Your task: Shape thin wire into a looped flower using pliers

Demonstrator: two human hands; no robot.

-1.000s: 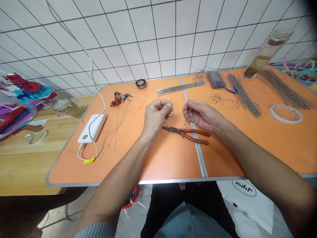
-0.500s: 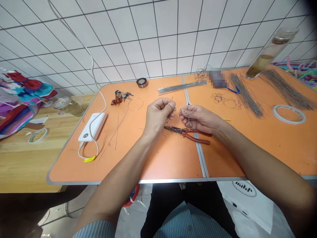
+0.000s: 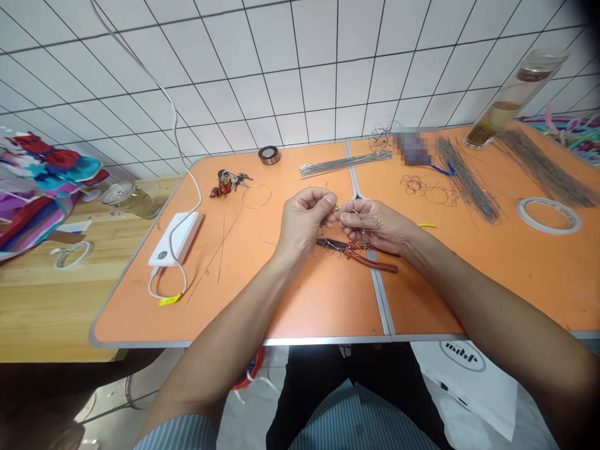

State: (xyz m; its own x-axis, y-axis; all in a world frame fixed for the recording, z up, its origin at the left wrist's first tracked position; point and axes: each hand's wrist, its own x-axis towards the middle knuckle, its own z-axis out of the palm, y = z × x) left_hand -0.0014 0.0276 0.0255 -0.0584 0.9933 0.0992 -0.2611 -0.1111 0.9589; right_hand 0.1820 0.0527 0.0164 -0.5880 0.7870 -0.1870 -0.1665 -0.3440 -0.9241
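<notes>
Thin bent wire (image 3: 360,219), curled into small loops, is held between both hands above the orange table (image 3: 300,312). My left hand (image 3: 304,219) is closed, thumb and forefinger pinching the wire's left end. The fingers of my right hand (image 3: 375,225) are closed on the looped part, with loops showing over and below them. Just beneath the hands lie pliers (image 3: 370,259) with dark jaws and red handles; the jaws point left. More thin wire shows around the jaws, though I cannot tell whether it joins the held piece.
Behind the hands lies a bundle of straight wires (image 3: 337,165). Keys (image 3: 229,182), a roll of tape (image 3: 269,155) and a white power bank (image 3: 175,240) are at left. At right are wire flowers (image 3: 413,185), a grey wire bundle (image 3: 469,181), a white tape ring (image 3: 548,216) and a glass bottle (image 3: 494,119).
My left hand has shifted slightly right, closer to my right hand. The wire loops in my right hand have turned a little. The pliers lie where they were.
</notes>
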